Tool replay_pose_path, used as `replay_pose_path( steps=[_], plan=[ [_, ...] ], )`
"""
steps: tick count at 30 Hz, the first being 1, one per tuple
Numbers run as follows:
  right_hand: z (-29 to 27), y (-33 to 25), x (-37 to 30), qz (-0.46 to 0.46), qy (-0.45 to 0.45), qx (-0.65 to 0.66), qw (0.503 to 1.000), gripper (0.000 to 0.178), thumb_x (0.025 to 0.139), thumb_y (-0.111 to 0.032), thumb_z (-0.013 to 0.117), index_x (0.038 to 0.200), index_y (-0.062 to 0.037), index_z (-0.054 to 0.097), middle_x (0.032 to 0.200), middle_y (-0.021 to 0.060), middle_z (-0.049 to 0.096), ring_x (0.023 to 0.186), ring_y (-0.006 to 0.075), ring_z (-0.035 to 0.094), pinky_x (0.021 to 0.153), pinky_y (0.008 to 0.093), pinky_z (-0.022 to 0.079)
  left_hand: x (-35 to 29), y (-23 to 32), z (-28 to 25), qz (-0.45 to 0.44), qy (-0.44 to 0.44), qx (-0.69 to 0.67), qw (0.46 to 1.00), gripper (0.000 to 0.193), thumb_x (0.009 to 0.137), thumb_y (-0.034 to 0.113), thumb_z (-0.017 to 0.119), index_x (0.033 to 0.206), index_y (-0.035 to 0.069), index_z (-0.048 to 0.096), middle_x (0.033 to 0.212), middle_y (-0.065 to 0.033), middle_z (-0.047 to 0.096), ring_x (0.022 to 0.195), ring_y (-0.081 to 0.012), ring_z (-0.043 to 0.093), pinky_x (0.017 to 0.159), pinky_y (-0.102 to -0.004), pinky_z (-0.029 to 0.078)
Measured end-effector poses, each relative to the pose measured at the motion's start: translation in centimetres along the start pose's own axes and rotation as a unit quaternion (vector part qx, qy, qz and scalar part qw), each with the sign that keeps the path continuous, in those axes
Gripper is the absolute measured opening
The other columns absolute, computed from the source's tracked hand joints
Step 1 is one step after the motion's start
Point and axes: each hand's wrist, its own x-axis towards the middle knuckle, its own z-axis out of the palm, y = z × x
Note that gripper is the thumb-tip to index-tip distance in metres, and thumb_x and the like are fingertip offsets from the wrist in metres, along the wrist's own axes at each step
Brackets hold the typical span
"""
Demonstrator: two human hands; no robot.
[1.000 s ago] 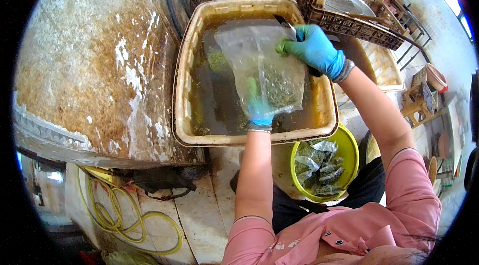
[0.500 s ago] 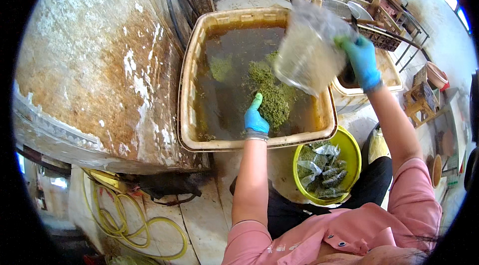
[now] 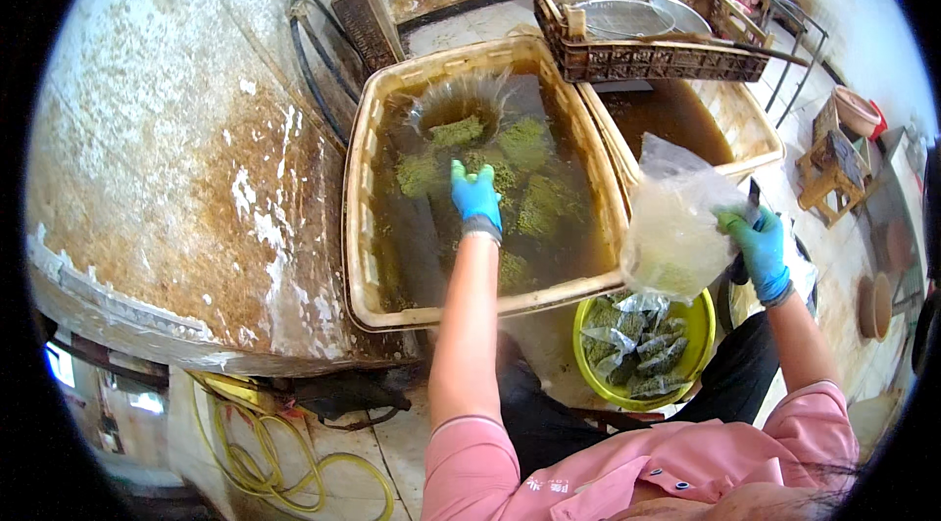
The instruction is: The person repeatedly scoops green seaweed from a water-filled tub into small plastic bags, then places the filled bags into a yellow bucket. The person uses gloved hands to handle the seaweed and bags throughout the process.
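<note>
My left hand (image 3: 476, 196), in a blue glove with green-stained fingers, is over the large pale tub (image 3: 361, 256). Its fingers are apart and nothing is in them. Just ahead of it, a clump of small green grains (image 3: 457, 132) hits the brown water in a splash. More green clumps (image 3: 547, 205) lie in the water around. My right hand (image 3: 761, 248), also gloved, grips a clear, wet plastic bag (image 3: 676, 227) right of the tub. A slim dark tool shows against the same hand; its kind is unclear.
Close to my knees stands a yellow-green bucket (image 3: 708, 349) with several bags of green material. A second tub (image 3: 755, 124) of brown water adjoins the first, with a brown crate (image 3: 637, 60) holding sieves across it. A stained wall (image 3: 167, 227) and a yellow hose (image 3: 323, 487) are at left.
The green clump has left my left hand and dropped into the water with a splash. My right hand has moved nearer my body with the plastic bag, away from over the tub.
</note>
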Motion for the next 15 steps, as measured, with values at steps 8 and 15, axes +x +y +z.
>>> replay_pose_path(
  steps=[8, 15],
  plan=[
    [-17.8, 7.3, 3.0, 0.030, 0.274, 0.038, 0.961, 0.019, 0.084, -0.023, 0.066, 0.083, -0.0046, 0.066, 0.070, 0.0030, 0.062, 0.050, 0.0104, 0.048, 0.046, 0.0252, 0.040, -16.3, 0.8, 1.1, 0.187, -0.108, 0.126, 0.968, 0.043, 0.084, 0.000, 0.061, 0.126, -0.003, 0.051, 0.129, -0.0145, 0.055, 0.114, -0.0227, 0.054, 0.101, -0.0341, 0.041],
    [-28.7, 22.4, 2.4, 0.141, 0.479, 0.150, 0.853, 0.020, 0.077, -0.022, 0.073, 0.077, -0.0051, 0.062, 0.064, 0.0049, 0.057, 0.046, 0.0167, 0.050, 0.042, 0.0299, 0.042, -16.7, -0.6, 3.3, 0.286, -0.097, 0.197, 0.933, 0.037, 0.090, 0.001, 0.053, 0.127, -0.007, 0.049, 0.131, -0.0184, 0.052, 0.118, -0.0263, 0.052, 0.101, -0.0365, 0.042]
  ],
)
